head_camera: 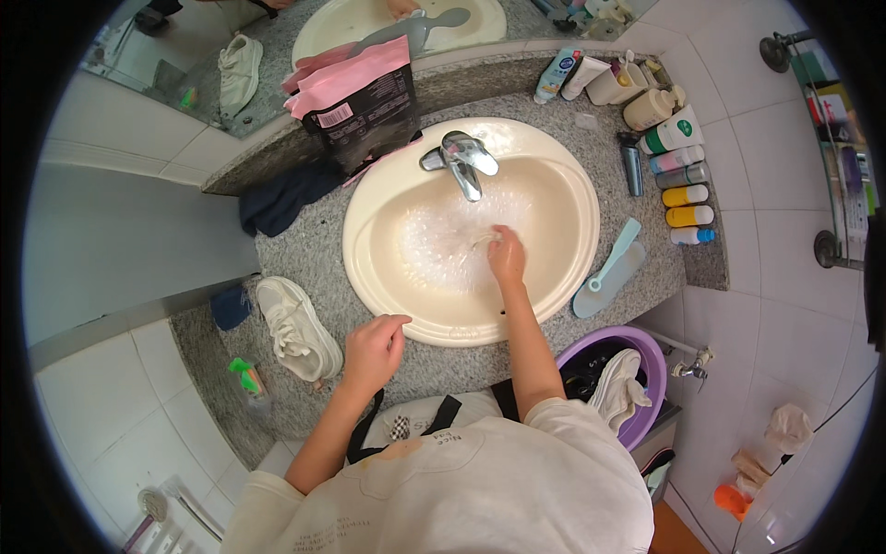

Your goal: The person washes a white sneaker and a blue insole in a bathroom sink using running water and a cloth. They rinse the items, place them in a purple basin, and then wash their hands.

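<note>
My right hand [507, 257] reaches down into the cream oval washbasin [360, 291], its fingertips in foamy, moving water [443, 239]. Splashing blurs the fingertips, so whether they hold anything cannot be told. Above the water stands a chrome single-lever faucet [465, 163]. My left hand [374, 352] is at the basin's front-left rim with its fingers curled in and no object showing in it. Left of that hand, a white lace-up sneaker [297, 329] lies on the speckled stone counter [443, 367]. Another white shoe [616, 388] rests in a purple plastic basin [657, 377] beside my right arm.
A pink-and-black pouch [367, 104] and dark cloth [291, 197] sit behind the basin's left side. To the right lie a light-blue handled tool [616, 256] and an electric shaver [631, 166]. Tubes and bottles [682, 161] line the back-right ledge. A green-and-orange item [246, 377] is front left.
</note>
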Tool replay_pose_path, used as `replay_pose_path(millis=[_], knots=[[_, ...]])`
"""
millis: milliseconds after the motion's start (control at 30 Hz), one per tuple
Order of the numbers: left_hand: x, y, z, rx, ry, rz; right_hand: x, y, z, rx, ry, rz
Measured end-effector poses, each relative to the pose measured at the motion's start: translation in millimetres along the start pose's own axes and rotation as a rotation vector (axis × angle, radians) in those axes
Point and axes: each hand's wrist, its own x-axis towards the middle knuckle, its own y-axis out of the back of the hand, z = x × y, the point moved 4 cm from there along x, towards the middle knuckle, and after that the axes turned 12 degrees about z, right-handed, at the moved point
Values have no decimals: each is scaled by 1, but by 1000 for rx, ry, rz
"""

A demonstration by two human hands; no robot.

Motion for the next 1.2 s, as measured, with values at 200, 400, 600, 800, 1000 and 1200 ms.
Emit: replay_pose_path(millis=[200,400,600,800,1000,1200], knots=[[-16,-6,7,28,-54,-36,-4,-26,-5,-556,162,464],[-36,-16,12,62,-11,-85,-13,-77,10,-320,301,-296],[-41,-23,15,46,28,-67,-40,-98,9,-245,552,-422],[-45,-20,16,94,71,-19,-35,-37,9,-195,385,-342],[-60,-5,14,95,36,27,-56,21,15,-240,203,-344],[-91,11,13,108,-91,10,-101,60,-7,-296,302,-186]])
